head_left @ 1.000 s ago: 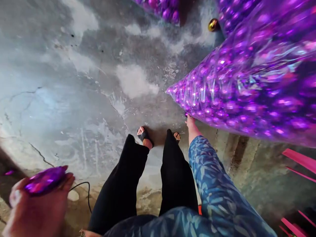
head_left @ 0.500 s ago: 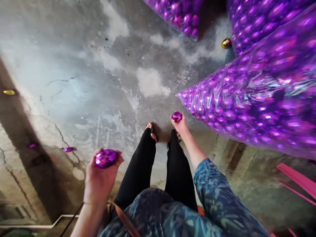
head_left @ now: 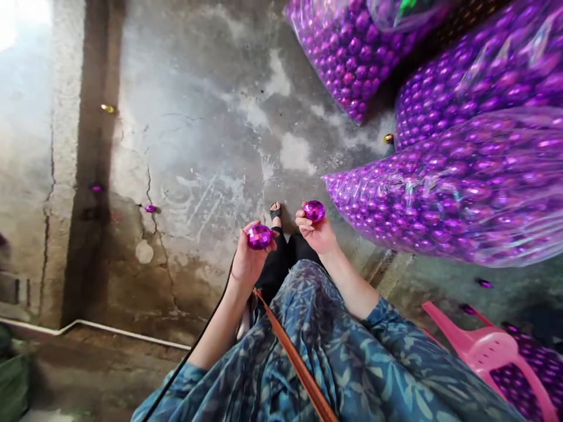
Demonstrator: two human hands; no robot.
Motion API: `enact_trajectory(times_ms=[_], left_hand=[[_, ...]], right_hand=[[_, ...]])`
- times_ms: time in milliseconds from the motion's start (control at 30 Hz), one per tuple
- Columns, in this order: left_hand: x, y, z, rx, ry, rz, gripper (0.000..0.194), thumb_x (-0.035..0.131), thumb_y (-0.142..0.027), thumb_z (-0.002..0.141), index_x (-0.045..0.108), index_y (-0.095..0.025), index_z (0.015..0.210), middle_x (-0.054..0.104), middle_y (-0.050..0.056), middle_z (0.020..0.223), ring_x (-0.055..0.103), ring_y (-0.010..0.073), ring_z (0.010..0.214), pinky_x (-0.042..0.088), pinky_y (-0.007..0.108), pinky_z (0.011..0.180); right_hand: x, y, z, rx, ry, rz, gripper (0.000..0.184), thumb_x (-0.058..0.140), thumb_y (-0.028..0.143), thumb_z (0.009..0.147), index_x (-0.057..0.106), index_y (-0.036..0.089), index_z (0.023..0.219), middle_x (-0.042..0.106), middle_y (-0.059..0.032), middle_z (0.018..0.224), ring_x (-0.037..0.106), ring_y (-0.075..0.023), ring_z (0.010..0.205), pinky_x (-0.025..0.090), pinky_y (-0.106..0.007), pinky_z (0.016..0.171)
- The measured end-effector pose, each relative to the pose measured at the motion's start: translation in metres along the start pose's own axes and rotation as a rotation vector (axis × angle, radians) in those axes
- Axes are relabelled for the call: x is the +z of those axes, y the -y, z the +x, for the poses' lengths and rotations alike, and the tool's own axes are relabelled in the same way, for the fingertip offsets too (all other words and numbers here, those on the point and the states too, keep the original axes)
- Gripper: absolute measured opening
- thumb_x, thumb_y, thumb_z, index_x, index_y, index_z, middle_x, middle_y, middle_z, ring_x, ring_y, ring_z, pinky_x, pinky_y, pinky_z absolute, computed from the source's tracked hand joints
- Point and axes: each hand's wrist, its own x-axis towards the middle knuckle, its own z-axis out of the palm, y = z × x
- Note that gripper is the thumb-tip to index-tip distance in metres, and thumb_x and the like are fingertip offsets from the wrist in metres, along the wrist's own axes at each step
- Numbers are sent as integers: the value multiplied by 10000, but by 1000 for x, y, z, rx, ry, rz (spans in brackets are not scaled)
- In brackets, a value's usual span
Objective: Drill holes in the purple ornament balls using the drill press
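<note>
In my left hand (head_left: pixel 250 258) is a shiny purple faceted ball (head_left: pixel 259 237), slightly oval, gripped between thumb and fingers. My right hand (head_left: pixel 320 233) grips a second purple faceted ball (head_left: pixel 314 210) of the same kind, its fingers curled around the side. Both hands are held in front of my body, a short gap apart, with the balls at nearly the same height. Just right of my right hand lies the pointed corner of a large clear bag (head_left: pixel 440 193) packed with purple balls; the hand appears apart from it.
More bags of purple balls (head_left: pixel 347 64) (head_left: pixel 440 111) lie at the upper right. A gold ball (head_left: pixel 389 138) sits beside them. Loose purple balls (head_left: pixel 150 208) and a gold one (head_left: pixel 107 108) lie to the left on cracked concrete. A pink plastic chair (head_left: pixel 492 349) stands at lower right.
My left hand has moved right and forward with its ball, closer to my right hand. The view has shifted, bringing more of the bags and the pink chair into sight.
</note>
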Motion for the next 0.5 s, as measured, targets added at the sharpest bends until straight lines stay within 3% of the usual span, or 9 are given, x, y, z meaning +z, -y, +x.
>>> enact_trajectory(times_ms=[267, 400, 500], left_hand=[[8, -27, -38, 15, 63, -147, 460, 810, -541, 812, 595, -244, 1090, 770, 51, 1067, 721, 159, 754, 587, 297, 734], [-3, -45, -38, 9, 51, -202, 384, 845, -373, 700, 580, -209, 925, 736, 21, 917, 702, 168, 784, 558, 276, 735], [-20, -67, -33, 21, -13, -209, 360, 830, -417, 721, 603, -195, 891, 677, 7, 797, 601, 137, 659, 467, 247, 615]], right_hand=[[59, 54, -23, 59, -45, -142, 550, 489, 630, 971, 609, 146, 1203, 658, -70, 1076, 591, -77, 848, 561, -256, 765], [113, 57, -22, 57, -27, -352, 597, 453, 670, 970, 609, 136, 1185, 657, -59, 1015, 583, -72, 802, 551, -251, 736], [167, 50, -18, 16, 39, -577, 620, 432, 691, 967, 613, 132, 1165, 657, -66, 1047, 611, -97, 885, 568, -296, 823]])
